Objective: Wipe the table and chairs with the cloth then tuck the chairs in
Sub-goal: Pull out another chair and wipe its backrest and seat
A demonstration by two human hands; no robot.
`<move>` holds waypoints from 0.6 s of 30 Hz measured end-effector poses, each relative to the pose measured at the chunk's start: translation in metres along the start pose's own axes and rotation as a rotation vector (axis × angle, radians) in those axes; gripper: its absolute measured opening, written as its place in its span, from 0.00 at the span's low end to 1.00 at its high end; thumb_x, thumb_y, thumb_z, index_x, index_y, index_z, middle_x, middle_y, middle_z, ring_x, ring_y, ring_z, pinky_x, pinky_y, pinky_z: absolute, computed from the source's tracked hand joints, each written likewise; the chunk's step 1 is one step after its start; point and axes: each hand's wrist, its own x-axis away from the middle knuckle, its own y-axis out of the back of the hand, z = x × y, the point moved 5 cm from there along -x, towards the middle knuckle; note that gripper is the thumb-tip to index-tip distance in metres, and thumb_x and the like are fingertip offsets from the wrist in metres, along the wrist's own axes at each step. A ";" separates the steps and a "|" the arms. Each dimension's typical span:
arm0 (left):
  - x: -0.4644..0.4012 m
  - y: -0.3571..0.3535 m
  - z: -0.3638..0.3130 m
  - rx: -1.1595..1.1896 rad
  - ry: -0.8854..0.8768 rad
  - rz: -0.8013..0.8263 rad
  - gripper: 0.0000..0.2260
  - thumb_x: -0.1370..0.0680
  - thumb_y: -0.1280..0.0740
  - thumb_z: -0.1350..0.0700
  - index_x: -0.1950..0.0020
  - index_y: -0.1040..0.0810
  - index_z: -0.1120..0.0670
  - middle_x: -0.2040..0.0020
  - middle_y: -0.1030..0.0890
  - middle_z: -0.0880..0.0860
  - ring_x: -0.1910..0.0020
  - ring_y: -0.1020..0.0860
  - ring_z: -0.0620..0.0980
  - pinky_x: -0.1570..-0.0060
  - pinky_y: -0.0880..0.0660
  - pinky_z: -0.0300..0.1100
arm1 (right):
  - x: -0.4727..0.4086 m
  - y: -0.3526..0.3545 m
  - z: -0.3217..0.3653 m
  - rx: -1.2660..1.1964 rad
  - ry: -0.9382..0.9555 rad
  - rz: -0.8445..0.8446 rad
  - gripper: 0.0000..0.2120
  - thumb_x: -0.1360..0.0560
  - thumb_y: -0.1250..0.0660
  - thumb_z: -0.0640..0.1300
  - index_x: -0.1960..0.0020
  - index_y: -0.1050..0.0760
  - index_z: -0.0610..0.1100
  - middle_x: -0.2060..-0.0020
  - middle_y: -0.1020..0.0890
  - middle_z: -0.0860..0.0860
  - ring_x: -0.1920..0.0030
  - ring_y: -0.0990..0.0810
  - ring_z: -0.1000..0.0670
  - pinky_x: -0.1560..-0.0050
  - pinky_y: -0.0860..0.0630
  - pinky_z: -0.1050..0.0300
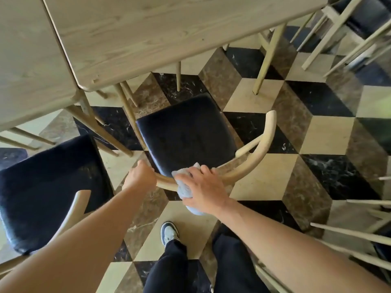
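Café/dining rm; several wood tables [148, 34], matching black-seat chairs [186, 134], cube-pattern marble floor [317, 134]

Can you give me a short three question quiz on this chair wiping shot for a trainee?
1. True or false: the left hand grips the chair's curved backrest.
2. What lies under the right hand? A) sponge B) cloth C) brush
3. What colour is the seat?

Key: 1 true. 2 B. 3 black.
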 end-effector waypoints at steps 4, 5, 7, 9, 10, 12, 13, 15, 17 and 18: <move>-0.010 0.003 -0.005 0.003 0.147 0.027 0.11 0.22 0.38 0.62 0.40 0.30 0.62 0.54 0.23 0.59 0.59 0.21 0.56 0.62 0.21 0.49 | 0.030 0.014 -0.075 0.083 0.145 0.060 0.34 0.34 0.27 0.58 0.32 0.35 0.58 0.42 0.23 0.51 0.49 0.28 0.44 0.50 0.28 0.44; -0.010 0.002 -0.009 -0.028 0.183 0.030 0.13 0.23 0.37 0.61 0.38 0.29 0.62 0.51 0.22 0.60 0.56 0.20 0.58 0.56 0.19 0.52 | 0.035 0.018 -0.094 0.093 0.175 0.081 0.34 0.34 0.26 0.58 0.32 0.35 0.57 0.41 0.23 0.51 0.48 0.27 0.44 0.48 0.27 0.43; -0.005 -0.001 -0.024 -0.186 0.249 -0.009 0.20 0.23 0.36 0.57 0.32 0.31 0.58 0.41 0.24 0.61 0.47 0.23 0.60 0.46 0.23 0.56 | 0.039 0.027 -0.131 0.135 0.233 0.116 0.36 0.35 0.24 0.58 0.31 0.34 0.57 0.41 0.22 0.50 0.47 0.26 0.44 0.46 0.27 0.43; 0.005 -0.006 -0.059 -0.355 0.223 -0.117 0.24 0.23 0.36 0.54 0.28 0.33 0.53 0.35 0.28 0.60 0.39 0.28 0.61 0.42 0.29 0.57 | 0.036 0.039 -0.165 0.156 0.275 0.094 0.37 0.36 0.23 0.58 0.31 0.33 0.56 0.41 0.22 0.49 0.47 0.26 0.43 0.44 0.27 0.42; 0.013 -0.010 -0.081 -0.374 0.169 -0.158 0.23 0.23 0.36 0.54 0.28 0.33 0.52 0.35 0.29 0.60 0.37 0.29 0.61 0.41 0.31 0.58 | 0.035 0.043 -0.179 0.158 0.294 0.082 0.37 0.36 0.23 0.58 0.31 0.33 0.56 0.40 0.22 0.49 0.47 0.26 0.43 0.43 0.28 0.41; 0.028 -0.030 -0.139 -0.350 0.025 -0.198 0.20 0.24 0.36 0.55 0.32 0.32 0.54 0.36 0.28 0.59 0.36 0.29 0.61 0.40 0.32 0.58 | 0.033 0.048 -0.210 0.172 0.333 0.090 0.37 0.36 0.23 0.59 0.31 0.33 0.57 0.40 0.22 0.49 0.45 0.26 0.43 0.39 0.30 0.40; 0.036 -0.040 -0.166 -0.335 -0.043 -0.192 0.19 0.25 0.36 0.55 0.35 0.31 0.55 0.37 0.27 0.58 0.37 0.29 0.60 0.40 0.32 0.57 | 0.029 0.052 -0.222 0.187 0.361 0.098 0.37 0.36 0.23 0.58 0.31 0.34 0.57 0.39 0.22 0.49 0.45 0.26 0.43 0.36 0.31 0.39; 0.047 -0.061 -0.217 -0.278 -0.112 -0.138 0.15 0.25 0.37 0.55 0.38 0.30 0.55 0.40 0.27 0.57 0.38 0.28 0.59 0.42 0.31 0.55 | 0.020 0.060 -0.249 0.200 0.400 0.123 0.38 0.36 0.22 0.57 0.30 0.34 0.58 0.38 0.23 0.49 0.42 0.26 0.41 0.32 0.35 0.35; 0.051 -0.077 -0.257 -0.177 -0.151 -0.068 0.11 0.23 0.38 0.53 0.42 0.28 0.54 0.43 0.25 0.55 0.43 0.25 0.58 0.44 0.29 0.54 | 0.008 0.066 -0.275 0.214 0.410 0.173 0.37 0.34 0.22 0.53 0.29 0.35 0.59 0.36 0.24 0.50 0.38 0.28 0.40 0.30 0.38 0.32; 0.052 -0.084 -0.271 -0.140 -0.160 -0.035 0.10 0.22 0.39 0.52 0.44 0.26 0.54 0.45 0.23 0.55 0.46 0.24 0.58 0.46 0.27 0.54 | 0.001 0.069 -0.289 0.220 0.409 0.202 0.37 0.33 0.23 0.50 0.29 0.36 0.60 0.35 0.26 0.50 0.35 0.30 0.39 0.30 0.40 0.32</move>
